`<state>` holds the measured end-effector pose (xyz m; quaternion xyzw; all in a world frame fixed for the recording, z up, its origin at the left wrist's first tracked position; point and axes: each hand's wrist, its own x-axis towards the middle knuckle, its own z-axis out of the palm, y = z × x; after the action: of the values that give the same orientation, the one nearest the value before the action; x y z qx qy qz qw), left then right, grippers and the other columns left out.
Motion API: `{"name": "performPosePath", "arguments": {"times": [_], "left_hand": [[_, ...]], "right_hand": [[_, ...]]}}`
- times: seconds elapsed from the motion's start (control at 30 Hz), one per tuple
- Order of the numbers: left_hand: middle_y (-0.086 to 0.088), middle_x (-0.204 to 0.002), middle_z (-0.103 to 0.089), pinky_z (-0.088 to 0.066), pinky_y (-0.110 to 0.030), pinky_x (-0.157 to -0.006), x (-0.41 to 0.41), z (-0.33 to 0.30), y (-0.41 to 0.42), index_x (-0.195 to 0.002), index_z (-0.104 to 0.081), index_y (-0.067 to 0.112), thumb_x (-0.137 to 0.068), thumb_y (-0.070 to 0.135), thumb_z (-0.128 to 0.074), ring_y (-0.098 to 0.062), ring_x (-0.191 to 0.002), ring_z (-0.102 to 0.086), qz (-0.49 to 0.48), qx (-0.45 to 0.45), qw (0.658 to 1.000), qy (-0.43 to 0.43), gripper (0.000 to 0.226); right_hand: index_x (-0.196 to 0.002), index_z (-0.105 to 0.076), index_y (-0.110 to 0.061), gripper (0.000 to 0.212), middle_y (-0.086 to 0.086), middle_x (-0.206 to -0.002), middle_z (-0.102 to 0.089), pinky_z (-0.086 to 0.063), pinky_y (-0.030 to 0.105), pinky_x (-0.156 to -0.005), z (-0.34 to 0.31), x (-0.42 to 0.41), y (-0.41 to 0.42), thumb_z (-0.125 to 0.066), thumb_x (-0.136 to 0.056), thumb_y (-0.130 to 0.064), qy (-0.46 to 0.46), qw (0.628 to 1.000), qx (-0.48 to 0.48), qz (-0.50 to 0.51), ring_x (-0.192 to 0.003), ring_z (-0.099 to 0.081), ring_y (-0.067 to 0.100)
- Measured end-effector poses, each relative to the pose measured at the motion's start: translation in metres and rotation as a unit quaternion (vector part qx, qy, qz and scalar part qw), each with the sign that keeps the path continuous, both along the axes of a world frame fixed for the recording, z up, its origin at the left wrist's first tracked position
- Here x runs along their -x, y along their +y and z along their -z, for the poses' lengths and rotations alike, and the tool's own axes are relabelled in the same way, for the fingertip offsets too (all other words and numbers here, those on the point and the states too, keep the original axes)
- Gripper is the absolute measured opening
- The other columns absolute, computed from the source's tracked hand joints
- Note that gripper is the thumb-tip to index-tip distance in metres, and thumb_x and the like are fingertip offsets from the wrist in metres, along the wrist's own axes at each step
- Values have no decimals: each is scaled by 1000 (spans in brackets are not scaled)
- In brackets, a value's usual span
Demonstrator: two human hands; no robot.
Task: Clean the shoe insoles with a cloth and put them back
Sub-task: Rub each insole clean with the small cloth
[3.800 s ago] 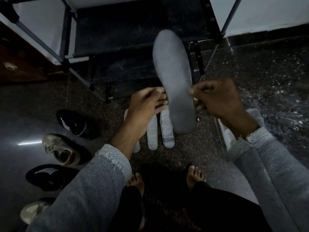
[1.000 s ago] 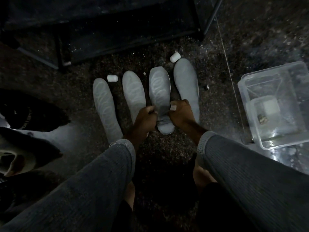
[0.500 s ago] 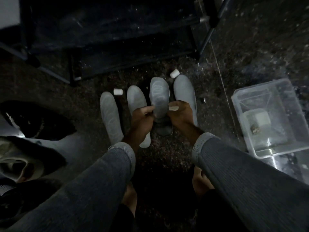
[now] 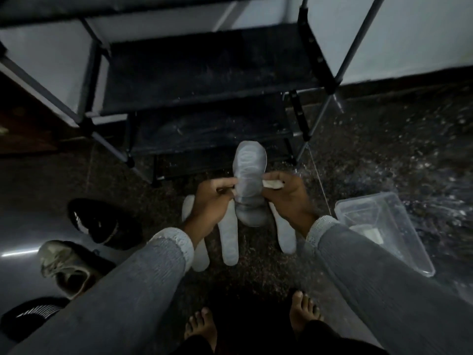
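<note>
A grey insole (image 4: 249, 172) is held upright in the air in front of me, toe end up. My left hand (image 4: 212, 201) pinches its left edge. My right hand (image 4: 286, 196) grips its right edge, with a small pale cloth (image 4: 271, 184) tucked under the fingers. Three more grey insoles lie side by side on the floor below: one (image 4: 199, 254) at the left, one (image 4: 229, 242) in the middle, one (image 4: 286, 234) at the right, each partly hidden by my hands and sleeves.
A dark metal shoe rack (image 4: 204, 80) stands just beyond the insoles. Several shoes sit at the left: a black one (image 4: 102, 221), a beige one (image 4: 66, 265), another black one (image 4: 30, 316). A clear plastic tub (image 4: 384, 226) is on the floor at the right. My bare feet (image 4: 202, 329) are below.
Both hands have lifted the third insole off the floor and raised it upright; the view has tilted up toward the shoe rack. The other insoles stay on the floor.
</note>
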<state>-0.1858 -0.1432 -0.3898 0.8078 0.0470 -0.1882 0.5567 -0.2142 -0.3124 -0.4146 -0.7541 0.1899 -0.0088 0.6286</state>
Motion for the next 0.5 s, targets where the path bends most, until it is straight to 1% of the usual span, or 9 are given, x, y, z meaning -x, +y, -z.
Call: {"name": "performPosePath", "arguments": {"times": [0.03,0.07,0.13,0.17,0.2,0.3,0.37,0.43,0.5], "left_hand": [[2,-115,-67,-49,-11,-87,2,-15,3,-107,-71,20,-91,-3,-57,-3,-102,-62,0,13,1000,-5,31],[1,-114,-69,-50,-16,-91,4,-30,6,-102,-71,25,-90,-2,-59,-4,-102,-64,-2,27,1000,-13,31],[3,-111,-71,-51,-26,-97,12,-62,10,-98,-71,29,-90,1,-62,-7,-106,-64,0,46,998,-31,30],[5,-110,-70,-50,-28,-98,17,-78,12,-99,-71,29,-90,3,-63,-7,-107,-64,4,50,998,-37,29],[6,-110,-70,-50,-30,-99,21,-93,14,-99,-71,30,-90,4,-63,-6,-108,-64,5,56,998,-40,28],[6,-110,-71,-50,-34,-100,39,-132,16,-100,-71,30,-90,6,-63,-8,-107,-65,-11,84,995,-44,27],[4,-110,-72,-50,-35,-100,52,-153,19,-102,-73,25,-91,7,-63,-9,-106,-66,-33,104,993,-52,24],[4,-107,-73,-51,-37,-99,66,-166,21,-104,-74,22,-93,10,-60,-10,-105,-67,-49,113,990,-63,21],[4,-106,-74,-51,-39,-98,78,-174,20,-106,-74,20,-95,12,-58,-11,-104,-67,-69,120,988,-63,21]], "right_hand": [[-88,-64,-2,19,1,-79,-64,-52,13,-62,-17,2,1,-68,-77,13,-16,1000,0,-7,-63,-61,-7],[-87,-64,-3,20,-2,-78,-64,-52,13,-62,-32,5,1,-68,-77,13,-27,1000,0,-15,-63,-61,-8],[-85,-64,-11,22,-6,-81,-65,-54,20,-68,-60,12,2,-71,-77,7,-38,999,5,-27,-70,-63,-4],[-86,-64,-15,23,-6,-83,-66,-55,23,-70,-74,15,3,-72,-77,5,-42,999,5,-31,-74,-63,-1],[-88,-65,-15,23,-5,-85,-66,-55,23,-71,-87,19,4,-73,-77,3,-47,998,5,-31,-76,-63,0],[-92,-66,-9,21,-3,-86,-65,-48,8,-65,-127,33,8,-72,-78,5,-82,996,8,-26,-71,-60,-10],[-94,-66,-6,21,-3,-86,-64,-46,5,-63,-149,45,11,-71,-78,7,-102,994,5,-29,-70,-59,-13],[-94,-66,-8,23,-1,-90,-66,-47,6,-64,-164,56,15,-71,-77,6,-116,993,7,-35,-74,-61,-9],[-94,-66,-15,25,1,-97,-67,-49,8,-69,-172,64,17,-73,-77,2,-116,992,21,-40,-83,-63,0]]}}
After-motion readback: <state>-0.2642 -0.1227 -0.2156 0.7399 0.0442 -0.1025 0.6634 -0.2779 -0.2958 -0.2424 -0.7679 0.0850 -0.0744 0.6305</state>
